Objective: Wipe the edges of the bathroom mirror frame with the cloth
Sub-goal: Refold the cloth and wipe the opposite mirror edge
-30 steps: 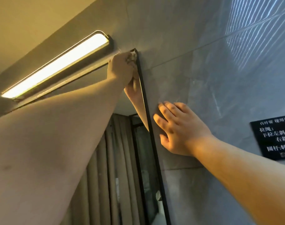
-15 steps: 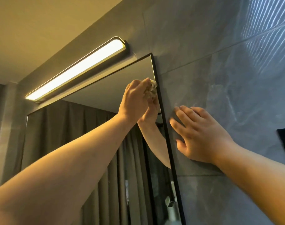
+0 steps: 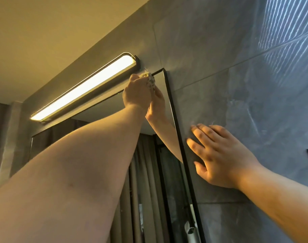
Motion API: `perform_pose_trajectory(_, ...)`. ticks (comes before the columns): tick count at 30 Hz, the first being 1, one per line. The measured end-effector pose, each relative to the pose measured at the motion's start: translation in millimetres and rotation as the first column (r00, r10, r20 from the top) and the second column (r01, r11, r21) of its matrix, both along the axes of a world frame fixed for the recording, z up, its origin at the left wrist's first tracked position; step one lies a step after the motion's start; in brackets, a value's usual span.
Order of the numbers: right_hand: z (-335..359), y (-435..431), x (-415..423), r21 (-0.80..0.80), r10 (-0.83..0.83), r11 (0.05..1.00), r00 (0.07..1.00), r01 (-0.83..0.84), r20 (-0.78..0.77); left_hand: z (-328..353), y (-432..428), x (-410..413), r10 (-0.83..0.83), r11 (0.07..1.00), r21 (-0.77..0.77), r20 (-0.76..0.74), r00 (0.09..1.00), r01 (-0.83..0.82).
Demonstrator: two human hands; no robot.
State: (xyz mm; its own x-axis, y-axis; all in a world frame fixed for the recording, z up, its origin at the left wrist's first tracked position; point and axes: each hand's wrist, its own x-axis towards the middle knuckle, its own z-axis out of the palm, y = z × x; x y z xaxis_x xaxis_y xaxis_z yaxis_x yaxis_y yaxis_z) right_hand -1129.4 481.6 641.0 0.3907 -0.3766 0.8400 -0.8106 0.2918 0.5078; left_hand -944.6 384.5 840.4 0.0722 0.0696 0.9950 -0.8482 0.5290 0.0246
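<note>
While gripped by left hand — cloth seemingly against mirror frame.

The grey tiled wall carries the black-framed mirror just left of the right hand's flat fingers, a lit lamp above it.

cloth coarse, nubbly weave, frayed threads. frame thin matt black metal at 12 to 5 o'clock. mirror glossy glass. wall smooth grey stone-look tile, slight sheen. lamp frosted diffuser.
</note>
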Motion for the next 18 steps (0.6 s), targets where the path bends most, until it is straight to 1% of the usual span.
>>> perform_pose_trajectory(3, -0.8, -0.9, -0.6, -0.004, 0.015, 1.000, 1.000, -0.015, -0.001, 0.2, -8.3, 6.5, -0.007, 1.000, -0.007, 0.025, 1.000, 0.007)
perform_pose_trajectory(6, -1.0, -1.2, -1.0, 0.006, 0.011, 1.000, 1.000, -0.011, 0.005, -1.8, -15.2, 14.6, -0.019, 1.000, 0.014, 0.004, 1.000, 0.019)
perform_pose_trajectory(10, -1.5, -2.8, -1.8, -0.035, 0.031, 0.999, 0.999, -0.032, -0.014, -1.6, -28.0, 31.6, -0.068, 0.988, 0.134, -0.078, 0.995, 0.078)
perform_pose_trajectory(14, -1.2, -5.9, -1.8, -0.050, 0.063, 0.997, 0.997, -0.065, -0.042, 3.9, -38.5, 45.2, -0.101, 0.966, 0.217, -0.171, 0.980, 0.138)
perform_pose_trajectory(17, -3.4, -4.8, -6.8, -0.092, 0.048, 0.994, 0.998, -0.053, -0.051, 9.3, -46.0, 59.9, -0.051, 0.949, 0.296, -0.190, 0.980, 0.107)
perform_pose_trajectory(18, -2.2, -3.4, -6.0, -0.070, 0.045, 0.996, 0.998, -0.047, -0.034, 10.9, -49.2, 65.9, -0.029, 0.939, 0.333, -0.189, 0.982, 0.091)
